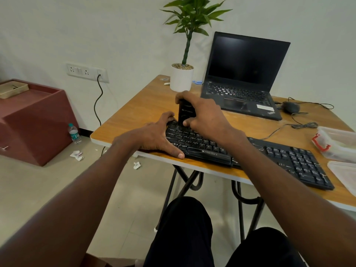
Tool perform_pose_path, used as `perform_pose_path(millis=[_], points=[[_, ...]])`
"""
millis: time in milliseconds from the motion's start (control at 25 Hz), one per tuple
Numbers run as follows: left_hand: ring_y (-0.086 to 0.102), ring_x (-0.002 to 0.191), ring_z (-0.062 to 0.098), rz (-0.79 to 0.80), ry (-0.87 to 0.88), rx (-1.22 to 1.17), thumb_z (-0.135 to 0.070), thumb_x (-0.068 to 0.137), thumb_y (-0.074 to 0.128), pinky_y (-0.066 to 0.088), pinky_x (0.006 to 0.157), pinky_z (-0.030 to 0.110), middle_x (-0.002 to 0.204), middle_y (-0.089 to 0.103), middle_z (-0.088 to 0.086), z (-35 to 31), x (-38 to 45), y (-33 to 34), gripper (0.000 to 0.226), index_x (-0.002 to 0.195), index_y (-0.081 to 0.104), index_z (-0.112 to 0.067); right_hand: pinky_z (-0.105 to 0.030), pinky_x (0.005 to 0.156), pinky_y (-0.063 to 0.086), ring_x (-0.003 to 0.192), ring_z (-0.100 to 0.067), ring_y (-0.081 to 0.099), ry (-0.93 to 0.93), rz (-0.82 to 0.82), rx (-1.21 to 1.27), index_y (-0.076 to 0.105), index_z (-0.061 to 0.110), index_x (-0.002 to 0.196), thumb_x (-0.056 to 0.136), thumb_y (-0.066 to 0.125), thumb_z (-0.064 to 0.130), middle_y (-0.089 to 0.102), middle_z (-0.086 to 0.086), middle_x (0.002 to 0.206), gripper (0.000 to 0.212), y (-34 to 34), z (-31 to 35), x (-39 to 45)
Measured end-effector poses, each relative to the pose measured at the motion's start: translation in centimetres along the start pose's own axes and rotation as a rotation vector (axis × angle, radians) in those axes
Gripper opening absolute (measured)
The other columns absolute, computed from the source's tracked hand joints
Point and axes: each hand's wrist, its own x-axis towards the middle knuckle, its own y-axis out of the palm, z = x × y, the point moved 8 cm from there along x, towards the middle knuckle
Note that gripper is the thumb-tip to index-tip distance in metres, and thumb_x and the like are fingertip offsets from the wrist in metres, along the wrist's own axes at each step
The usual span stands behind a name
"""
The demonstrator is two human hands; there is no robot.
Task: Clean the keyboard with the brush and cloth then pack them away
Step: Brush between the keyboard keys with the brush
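The right hand (200, 114) gripped an upright black rectangular brush (185, 112), fingers curled over its top and thumb against its lower side; the brush's lower end met the far-left key rows of the black full-size plastic keyboard (250, 153). Whether bristles touched the keys could not be told, since the hand hid the contact. The left hand (158, 134) lay flat on the keyboard's left end, fingers straight, thumb stretched along the front edge, holding nothing. The keyboard lay slantwise near the front edge of the wooden bench (134, 114) with white edging, its number pad toward the right. Behind the hands stood a white cylindrical pot (181, 79) bearing a green leafy plant (192, 18). To its right an open black laptop (244, 74) with a dark screen rested on the bench, a dark corded mouse (290, 106) just beside it. A clear plastic box with a red clasp (335, 141) sat at the bench's right edge. On the floor to the left stood a small clear plastic water bottle (74, 133), near a maroon cabinet (34, 120) and scraps of white paper (77, 154).
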Motion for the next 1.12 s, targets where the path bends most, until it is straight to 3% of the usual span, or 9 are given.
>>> perform_pose_path(millis=[360, 520, 680, 800, 880, 1040, 1120], points=[[0.043, 0.142, 0.028, 0.011, -0.009, 0.007, -0.083, 0.034, 0.094, 0.042, 0.117, 0.056, 0.162, 0.035, -0.010, 0.2, 0.1, 0.0, 0.146, 0.150, 0.008, -0.060, -0.041, 0.078, 0.061, 0.103, -0.027, 0.063, 0.059, -0.034, -0.102, 0.051, 0.039, 0.128, 0.082, 0.077, 0.004, 0.064, -0.006, 0.118, 0.063, -1.4, -2.1, -1.1], [0.048, 0.134, 0.028, 0.023, -0.017, 0.015, -0.084, 0.033, 0.093, 0.045, 0.114, 0.056, 0.151, 0.044, -0.006, 0.2, 0.2, 0.1, 0.143, 0.149, 0.012, -0.061, -0.027, 0.070, 0.058, 0.105, -0.023, 0.063, 0.086, -0.004, 0.084, 0.052, 0.042, 0.126, 0.082, 0.078, 0.003, 0.063, 0.000, 0.123, 0.064, -1.7, -3.3, -1.5], [0.051, 0.131, 0.028, 0.027, -0.015, 0.022, -0.085, 0.034, 0.093, 0.046, 0.113, 0.055, 0.148, 0.046, -0.005, 0.1, 0.0, 0.0, 0.142, 0.149, 0.013, -0.061, -0.037, 0.076, 0.061, 0.104, -0.024, 0.062, 0.045, -0.032, -0.017, 0.051, 0.040, 0.127, 0.081, 0.078, 0.003, 0.063, -0.004, 0.122, 0.065, -1.9, -2.6, -1.8], [0.050, 0.132, 0.028, 0.030, -0.023, 0.026, -0.085, 0.033, 0.093, 0.046, 0.113, 0.055, 0.149, 0.046, -0.005, 0.1, 0.0, 0.0, 0.143, 0.149, 0.013, -0.061, -0.039, 0.077, 0.060, 0.104, -0.025, 0.062, 0.054, 0.043, -0.027, 0.050, 0.043, 0.124, 0.082, 0.076, 0.004, 0.063, -0.003, 0.120, 0.063, -1.5, -2.6, -1.6], [0.050, 0.132, 0.028, 0.025, -0.021, 0.021, -0.085, 0.034, 0.093, 0.046, 0.113, 0.056, 0.148, 0.046, -0.005, 0.2, 0.0, 0.0, 0.142, 0.149, 0.013, -0.061, -0.039, 0.075, 0.059, 0.103, -0.028, 0.063, 0.059, 0.031, -0.120, 0.050, 0.043, 0.122, 0.082, 0.075, 0.002, 0.062, -0.004, 0.119, 0.063, -1.7, -2.5, -1.1], [0.051, 0.131, 0.025, 0.035, -0.002, 0.016, -0.083, 0.035, 0.094, 0.046, 0.114, 0.054, 0.145, 0.047, -0.007, 0.0, 0.1, 0.1, 0.141, 0.149, 0.015, -0.058, -0.037, 0.074, 0.060, 0.102, -0.024, 0.063, 0.041, 0.078, 0.006, 0.053, 0.042, 0.122, 0.084, 0.070, 0.001, 0.061, 0.000, 0.117, 0.059, -1.2, -1.8, -0.9], [0.051, 0.131, 0.025, 0.033, -0.003, 0.019, -0.084, 0.035, 0.093, 0.046, 0.114, 0.053, 0.145, 0.047, -0.006, 0.1, 0.0, 0.0, 0.141, 0.149, 0.015, -0.057, -0.036, 0.073, 0.058, 0.103, -0.027, 0.063, 0.074, 0.105, -0.085, 0.053, 0.042, 0.121, 0.084, 0.067, 0.001, 0.062, -0.002, 0.119, 0.057, -1.2, -1.9, -0.2]])
